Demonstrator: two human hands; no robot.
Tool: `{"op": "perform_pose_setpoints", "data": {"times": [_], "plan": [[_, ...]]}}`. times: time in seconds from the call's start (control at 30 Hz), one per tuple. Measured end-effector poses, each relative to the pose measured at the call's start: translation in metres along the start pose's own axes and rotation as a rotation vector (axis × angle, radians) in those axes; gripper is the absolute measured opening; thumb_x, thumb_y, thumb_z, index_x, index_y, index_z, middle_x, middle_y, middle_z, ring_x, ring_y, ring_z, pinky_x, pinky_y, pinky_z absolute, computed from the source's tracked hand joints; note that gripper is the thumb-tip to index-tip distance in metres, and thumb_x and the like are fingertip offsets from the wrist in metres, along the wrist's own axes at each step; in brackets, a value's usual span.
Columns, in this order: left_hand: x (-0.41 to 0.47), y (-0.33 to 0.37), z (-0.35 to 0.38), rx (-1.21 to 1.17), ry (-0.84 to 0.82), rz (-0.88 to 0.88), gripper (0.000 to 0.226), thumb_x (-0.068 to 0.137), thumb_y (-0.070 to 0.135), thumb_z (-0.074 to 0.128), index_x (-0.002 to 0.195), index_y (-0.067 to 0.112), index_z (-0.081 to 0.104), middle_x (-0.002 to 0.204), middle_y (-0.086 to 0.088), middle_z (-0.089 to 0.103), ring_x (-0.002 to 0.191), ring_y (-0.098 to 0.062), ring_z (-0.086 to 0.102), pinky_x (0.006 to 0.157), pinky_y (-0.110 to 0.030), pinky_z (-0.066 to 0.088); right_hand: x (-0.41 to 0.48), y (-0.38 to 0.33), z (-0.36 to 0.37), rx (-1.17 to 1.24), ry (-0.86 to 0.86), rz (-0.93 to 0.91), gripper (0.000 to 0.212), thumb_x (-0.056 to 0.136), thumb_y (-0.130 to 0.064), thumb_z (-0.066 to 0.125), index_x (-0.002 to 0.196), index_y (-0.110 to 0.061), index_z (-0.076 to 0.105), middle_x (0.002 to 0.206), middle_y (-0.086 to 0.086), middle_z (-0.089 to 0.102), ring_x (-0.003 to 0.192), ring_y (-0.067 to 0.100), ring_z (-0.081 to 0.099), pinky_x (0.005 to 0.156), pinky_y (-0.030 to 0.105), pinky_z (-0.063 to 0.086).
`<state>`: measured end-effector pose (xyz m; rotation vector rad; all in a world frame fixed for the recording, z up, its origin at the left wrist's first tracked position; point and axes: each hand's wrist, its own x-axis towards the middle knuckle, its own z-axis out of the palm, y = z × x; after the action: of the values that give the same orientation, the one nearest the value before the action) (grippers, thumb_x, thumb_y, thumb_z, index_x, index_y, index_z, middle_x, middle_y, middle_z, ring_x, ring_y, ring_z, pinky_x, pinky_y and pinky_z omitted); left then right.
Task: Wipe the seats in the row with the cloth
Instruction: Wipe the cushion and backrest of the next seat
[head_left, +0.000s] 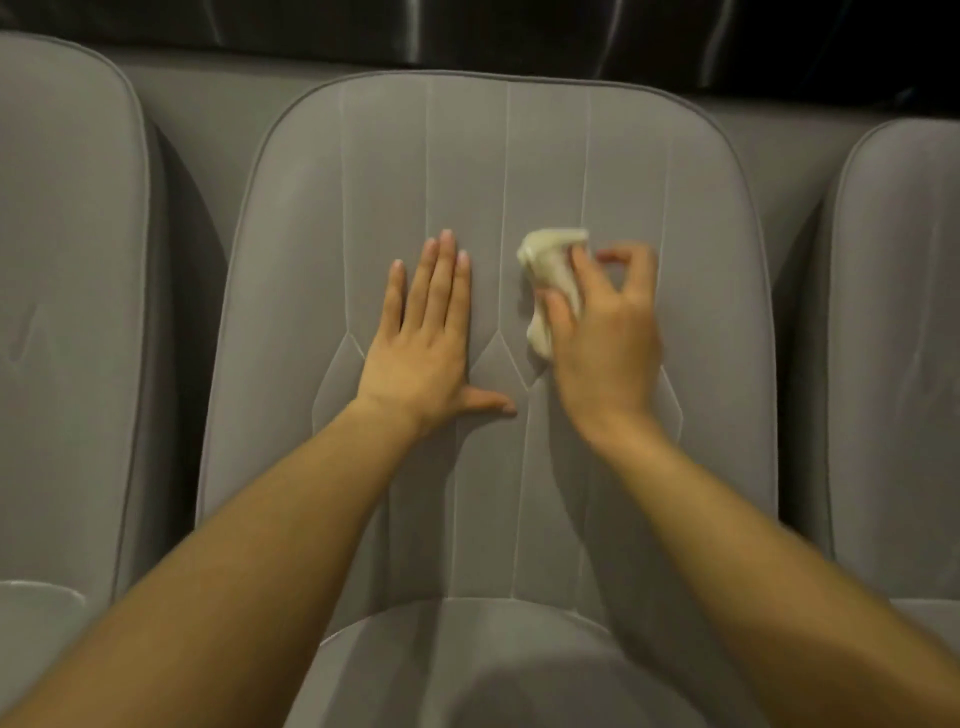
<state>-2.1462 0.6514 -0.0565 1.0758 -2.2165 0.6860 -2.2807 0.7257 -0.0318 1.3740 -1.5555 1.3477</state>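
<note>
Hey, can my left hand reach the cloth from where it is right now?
Probably yes. The left hand lies flat on the middle seat's backrest, close beside the cloth, with only bare upholstery between them. The right hand grips the cloth, though.

Two arms of one person show, the left forearm (249, 545) and the right forearm (753, 530), both bare along their whole visible length up to the wrists. The left hand (421, 343) and the right hand (608, 358) are bare too. The fingers (441, 270) of the left hand are slim with short, pale nails; the right hand is blurred, so its nails cannot be made out.
</note>
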Motion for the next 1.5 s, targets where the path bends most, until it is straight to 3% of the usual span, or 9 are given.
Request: {"op": "perform_pose_setpoints", "data": {"times": [0.07, 0.2, 0.43, 0.57, 0.77, 1.03, 1.2, 1.37, 1.5], "plan": [[0.015, 0.003, -0.001, -0.01, -0.095, -0.06, 0.144, 0.06, 0.09, 0.047, 0.124, 0.004, -0.048, 0.13, -0.012, -0.056, 0.124, -0.025, -0.049, 0.104, -0.044, -0.033, 0.026, 0.0, 0.01, -0.114, -0.028, -0.055, 0.036, 0.087, -0.024, 0.063, 0.119, -0.008, 0.06, 0.113, 0.013, 0.052, 0.086, 0.029, 0.056, 0.061, 0.031, 0.042], [0.013, 0.004, -0.001, -0.009, -0.14, -0.091, 0.143, 0.062, 0.089, 0.045, 0.116, 0.004, -0.055, 0.123, -0.012, -0.061, 0.117, -0.025, -0.055, 0.1, -0.044, -0.036, -0.019, 0.02, 0.033, -0.243, 0.005, -0.186, 0.04, 0.084, -0.023, 0.053, 0.117, -0.002, 0.062, 0.096, 0.013, 0.061, 0.073, 0.027, 0.051, 0.055, 0.032, 0.045], [0.016, 0.007, -0.013, -0.023, -0.238, -0.115, 0.141, 0.066, 0.089, 0.045, 0.111, 0.005, -0.058, 0.118, -0.011, -0.064, 0.112, -0.025, -0.058, 0.098, -0.045, -0.035, -0.034, 0.019, 0.016, -0.003, -0.158, -0.18, 0.038, 0.086, -0.024, 0.055, 0.113, 0.0, 0.064, 0.093, 0.012, 0.061, 0.071, 0.028, 0.059, 0.051, 0.03, 0.047], [0.021, 0.01, -0.021, -0.085, -0.282, -0.114, 0.144, 0.063, 0.086, 0.055, 0.12, 0.007, -0.052, 0.127, -0.01, -0.06, 0.117, -0.025, -0.055, 0.098, -0.047, -0.034, 0.004, 0.016, -0.01, 0.048, -0.096, -0.174, 0.034, 0.084, -0.021, 0.059, 0.112, -0.003, 0.064, 0.093, 0.016, 0.058, 0.069, 0.033, 0.058, 0.053, 0.029, 0.04], [0.055, 0.021, -0.034, -0.125, -0.192, -0.054, 0.146, 0.063, 0.083, 0.057, 0.133, 0.003, -0.042, 0.146, -0.015, -0.044, 0.135, -0.029, -0.041, 0.108, -0.052, -0.026, 0.086, 0.008, -0.003, -0.161, -0.038, -0.157, 0.032, 0.094, -0.029, 0.052, 0.122, -0.014, 0.057, 0.114, 0.009, 0.052, 0.096, 0.025, 0.052, 0.066, 0.027, 0.03], [0.055, 0.022, -0.029, -0.091, -0.196, -0.065, 0.139, 0.065, 0.085, 0.052, 0.123, 0.007, -0.048, 0.145, -0.014, -0.046, 0.133, -0.028, -0.043, 0.102, -0.05, -0.031, 0.005, 0.021, 0.021, -0.03, -0.082, -0.165, 0.035, 0.083, -0.022, 0.059, 0.112, -0.003, 0.065, 0.088, 0.012, 0.06, 0.072, 0.028, 0.056, 0.053, 0.03, 0.045], [0.055, 0.019, -0.032, -0.11, -0.261, -0.069, 0.14, 0.064, 0.085, 0.053, 0.116, 0.011, -0.054, 0.135, -0.009, -0.056, 0.114, -0.023, -0.057, 0.101, -0.049, -0.033, 0.037, 0.014, 0.001, 0.054, -0.044, -0.148, 0.031, 0.086, -0.024, 0.06, 0.109, -0.004, 0.066, 0.088, 0.016, 0.056, 0.062, 0.024, 0.049, 0.053, 0.025, 0.034], [0.054, 0.019, -0.034, -0.132, -0.283, -0.07, 0.141, 0.063, 0.085, 0.054, 0.112, 0.013, -0.058, 0.117, -0.003, -0.066, 0.109, -0.022, -0.06, 0.096, -0.046, -0.037, 0.128, 0.008, -0.008, -0.06, 0.063, -0.039, 0.031, 0.096, -0.035, 0.049, 0.116, -0.014, 0.059, 0.115, 0.006, 0.048, 0.082, 0.009, 0.04, 0.06, 0.012, 0.027], [0.054, 0.018, -0.033, -0.132, -0.288, -0.062, 0.142, 0.062, 0.086, 0.053, 0.113, 0.013, -0.057, 0.117, -0.003, -0.066, 0.11, -0.022, -0.061, 0.096, -0.047, -0.037, 0.125, 0.018, 0.011, -0.145, -0.005, -0.066, 0.036, 0.096, -0.035, 0.046, 0.124, -0.014, 0.055, 0.118, 0.009, 0.048, 0.096, 0.023, 0.05, 0.07, 0.023, 0.033]]}}
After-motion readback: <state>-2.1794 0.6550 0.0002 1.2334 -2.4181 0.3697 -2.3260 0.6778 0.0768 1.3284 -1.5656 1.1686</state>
